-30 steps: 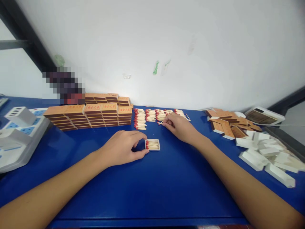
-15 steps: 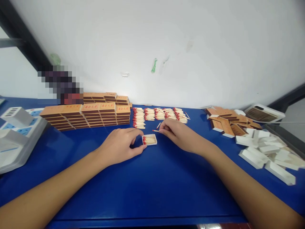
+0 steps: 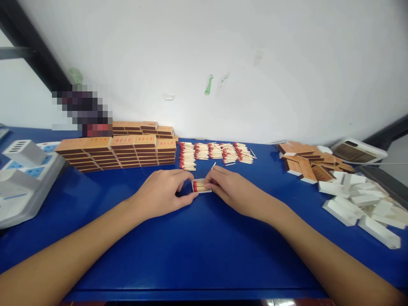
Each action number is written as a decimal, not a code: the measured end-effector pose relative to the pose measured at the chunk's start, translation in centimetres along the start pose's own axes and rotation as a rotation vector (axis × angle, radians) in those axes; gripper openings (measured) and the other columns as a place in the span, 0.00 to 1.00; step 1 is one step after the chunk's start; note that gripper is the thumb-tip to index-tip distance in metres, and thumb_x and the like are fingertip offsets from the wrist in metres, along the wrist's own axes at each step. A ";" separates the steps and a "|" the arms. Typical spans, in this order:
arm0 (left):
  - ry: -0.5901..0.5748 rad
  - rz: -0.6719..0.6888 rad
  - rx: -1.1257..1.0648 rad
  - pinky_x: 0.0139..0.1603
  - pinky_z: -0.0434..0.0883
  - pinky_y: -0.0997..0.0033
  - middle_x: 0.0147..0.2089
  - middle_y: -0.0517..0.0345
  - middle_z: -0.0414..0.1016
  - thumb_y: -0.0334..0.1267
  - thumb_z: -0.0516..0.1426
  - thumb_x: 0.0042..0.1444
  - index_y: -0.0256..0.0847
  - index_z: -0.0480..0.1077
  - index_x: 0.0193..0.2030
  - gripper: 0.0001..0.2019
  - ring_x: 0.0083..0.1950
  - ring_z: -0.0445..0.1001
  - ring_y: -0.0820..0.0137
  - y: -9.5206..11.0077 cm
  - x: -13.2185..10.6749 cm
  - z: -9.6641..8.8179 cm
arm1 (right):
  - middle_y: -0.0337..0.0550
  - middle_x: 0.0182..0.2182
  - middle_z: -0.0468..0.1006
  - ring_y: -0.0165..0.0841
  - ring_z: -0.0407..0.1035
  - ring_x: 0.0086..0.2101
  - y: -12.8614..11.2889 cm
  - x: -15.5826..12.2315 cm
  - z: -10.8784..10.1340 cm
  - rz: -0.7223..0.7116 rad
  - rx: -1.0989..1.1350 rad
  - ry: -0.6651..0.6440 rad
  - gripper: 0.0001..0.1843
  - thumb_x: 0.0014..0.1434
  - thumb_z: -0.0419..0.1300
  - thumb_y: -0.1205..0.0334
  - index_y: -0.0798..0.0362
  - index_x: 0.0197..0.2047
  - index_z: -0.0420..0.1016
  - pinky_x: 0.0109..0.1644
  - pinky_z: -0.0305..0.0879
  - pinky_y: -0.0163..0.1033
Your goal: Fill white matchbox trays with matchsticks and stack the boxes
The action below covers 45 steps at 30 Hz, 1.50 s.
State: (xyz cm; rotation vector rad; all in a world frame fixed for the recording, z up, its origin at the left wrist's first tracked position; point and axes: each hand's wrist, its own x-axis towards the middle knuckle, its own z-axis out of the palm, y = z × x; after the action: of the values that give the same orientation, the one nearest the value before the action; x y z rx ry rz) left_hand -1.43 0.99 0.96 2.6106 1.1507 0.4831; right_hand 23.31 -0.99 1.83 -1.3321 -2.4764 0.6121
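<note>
A small white matchbox tray (image 3: 204, 191) holding red-headed matches (image 3: 199, 185) rests on the blue table. The thumb and fingers of my left hand (image 3: 162, 193) grip its left end. Over the tray's right end, my right hand (image 3: 234, 187) is closed in a pinch on a match, mostly hidden by the fingers. Just above those fingertips a single match (image 3: 213, 165) is visible. Behind both hands lie several piles of loose matches (image 3: 187, 157), side by side, heads mostly to the left.
Stacked closed matchboxes (image 3: 134, 151) stand at the back left, beside a white power strip (image 3: 35, 182). To the right are brown matchbox sleeves (image 3: 306, 168), a heap of white trays (image 3: 341, 208) and a phone-like white object (image 3: 360, 151). A white wall (image 3: 239, 63) rises behind.
My right hand has moved left and slightly down, bringing its match from beside the tray to over it. My left hand keeps its grip on the tray.
</note>
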 end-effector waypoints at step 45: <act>0.014 0.006 -0.048 0.31 0.59 0.71 0.31 0.65 0.72 0.48 0.63 0.64 0.44 0.77 0.50 0.14 0.30 0.69 0.72 0.0 0.1 0.2 | 0.44 0.40 0.75 0.35 0.71 0.38 0.5 0.4 0.1 -0.060 -0.042 0.227 0.05 0.72 0.60 0.65 0.51 0.44 0.77 0.41 0.64 0.40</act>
State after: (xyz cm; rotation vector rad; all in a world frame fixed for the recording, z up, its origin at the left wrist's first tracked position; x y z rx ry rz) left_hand -1.30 1.06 0.76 2.5748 1.1217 0.5238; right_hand 23.48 -0.44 1.52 -1.2608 -2.3462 0.3741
